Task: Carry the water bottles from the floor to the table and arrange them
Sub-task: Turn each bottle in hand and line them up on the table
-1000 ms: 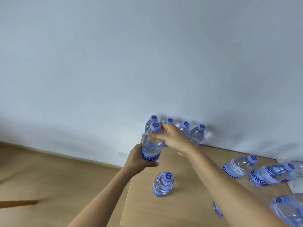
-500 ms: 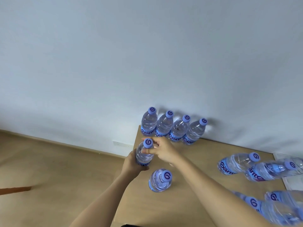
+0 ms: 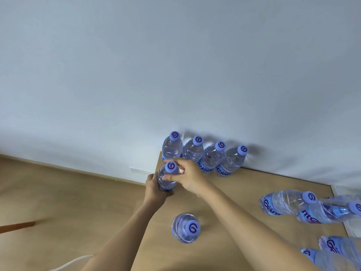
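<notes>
A clear water bottle [image 3: 166,178] with a blue cap stands at the back left corner of the wooden table [image 3: 234,227]. My left hand [image 3: 154,189] grips its body from the left, and my right hand [image 3: 185,178] pinches its neck just under the cap. Behind it, several upright bottles [image 3: 203,155] form a row against the wall. Another bottle [image 3: 185,227] stands alone nearer to me. More bottles [image 3: 304,206] stand loosely at the right side of the table.
The white wall runs right behind the table. Wooden floor [image 3: 68,202] lies to the left, beyond the table's left edge, with a white cable [image 3: 72,262] and a brown strip [image 3: 17,225] on it. A white object [image 3: 345,194] adjoins the table's right edge.
Both hands have lowered the held bottle from in front of the back row down to the table's back left corner. The view has tilted further down.
</notes>
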A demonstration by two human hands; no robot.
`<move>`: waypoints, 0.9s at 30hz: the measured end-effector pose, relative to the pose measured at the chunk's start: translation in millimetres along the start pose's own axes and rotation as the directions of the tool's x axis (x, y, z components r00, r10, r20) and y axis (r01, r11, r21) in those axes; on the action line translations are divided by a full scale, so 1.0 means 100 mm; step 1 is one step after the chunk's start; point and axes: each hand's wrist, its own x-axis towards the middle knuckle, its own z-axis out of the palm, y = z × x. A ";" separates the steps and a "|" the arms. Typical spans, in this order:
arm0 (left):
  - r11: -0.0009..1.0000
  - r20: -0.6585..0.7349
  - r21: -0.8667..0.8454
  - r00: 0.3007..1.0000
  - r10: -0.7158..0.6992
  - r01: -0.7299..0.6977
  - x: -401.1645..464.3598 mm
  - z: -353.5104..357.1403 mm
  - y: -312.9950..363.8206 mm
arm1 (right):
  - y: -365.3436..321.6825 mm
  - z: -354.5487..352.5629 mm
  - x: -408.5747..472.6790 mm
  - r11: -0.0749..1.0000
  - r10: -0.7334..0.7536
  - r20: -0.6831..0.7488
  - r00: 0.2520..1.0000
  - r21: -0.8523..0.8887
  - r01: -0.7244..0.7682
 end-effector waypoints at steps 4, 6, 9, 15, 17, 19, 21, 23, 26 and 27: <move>1.000 0.006 0.020 1.000 0.022 -0.022 0.15 0.02 0.06 | -0.03 -0.07 0.15 0.992 -0.057 -0.025 0.998 -0.110 0.054; 0.999 0.008 0.031 1.000 0.025 -0.025 0.21 0.03 0.09 | -0.03 -0.09 0.20 0.992 -0.059 -0.035 0.998 -0.109 0.055; 0.999 0.007 0.041 1.000 0.028 -0.028 0.27 0.03 0.13 | -0.03 -0.10 0.25 0.994 -0.064 -0.050 0.997 -0.094 0.059; 0.999 0.008 0.030 0.999 0.040 -0.040 0.26 0.04 0.13 | -0.01 -0.11 0.29 0.992 -0.052 -0.027 0.998 -0.116 0.049; 0.997 -0.003 0.054 0.998 0.058 -0.057 0.25 0.03 0.15 | -0.01 -0.11 0.28 0.992 -0.049 -0.028 0.998 -0.117 0.045; 0.993 -0.010 0.081 0.997 0.083 -0.082 0.23 0.00 0.15 | -0.02 -0.09 0.27 0.993 -0.048 -0.037 0.998 -0.112 0.043; 0.993 -0.010 0.081 0.996 0.091 -0.090 0.18 -0.04 0.13 | -0.02 -0.06 0.24 0.991 -0.057 -0.065 0.996 -0.126 0.049; 0.992 -0.008 0.095 0.996 0.085 -0.084 0.12 -0.09 0.11 | -0.03 -0.03 0.19 0.991 -0.058 -0.102 0.993 -0.125 0.045; 0.989 -0.021 0.137 0.998 0.061 -0.057 -0.04 -0.18 0.07 | -0.05 -0.02 0.03 0.995 -0.027 -0.177 0.984 -0.101 0.009; 0.989 -0.034 0.137 0.998 0.056 -0.051 -0.10 -0.21 0.06 | -0.06 -0.03 -0.05 0.996 -0.016 -0.197 0.980 -0.090 -0.002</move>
